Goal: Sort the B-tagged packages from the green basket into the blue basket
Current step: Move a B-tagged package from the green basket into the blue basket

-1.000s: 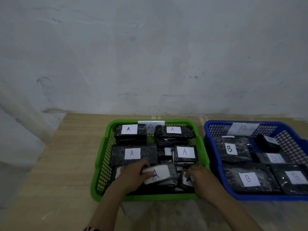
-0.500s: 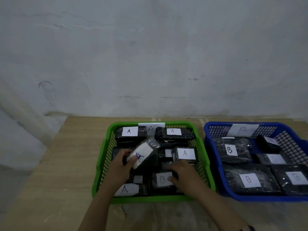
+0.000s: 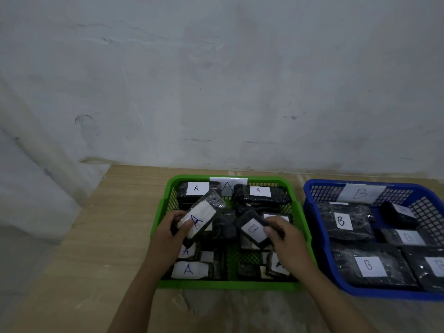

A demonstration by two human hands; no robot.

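The green basket (image 3: pixel 229 284) sits in the middle of the table, full of black wrapped packages with white A labels. My left hand (image 3: pixel 170 234) grips an A-tagged package (image 3: pixel 200 218), tilted and raised above the basket's left half. My right hand (image 3: pixel 286 236) holds a B-tagged package (image 3: pixel 253 230), lifted over the basket's right half. The blue basket (image 3: pixel 319 239) stands directly to the right and holds several B-tagged packages (image 3: pixel 342 221).
A pale wall rises just behind both baskets. Bare wooden table (image 3: pixel 96 248) lies left of the green basket and in front of it. The blue basket runs past the right edge of the view.
My right hand has lifted the B-tagged package from the basket's front, and the left hand still holds its A-tagged package up.
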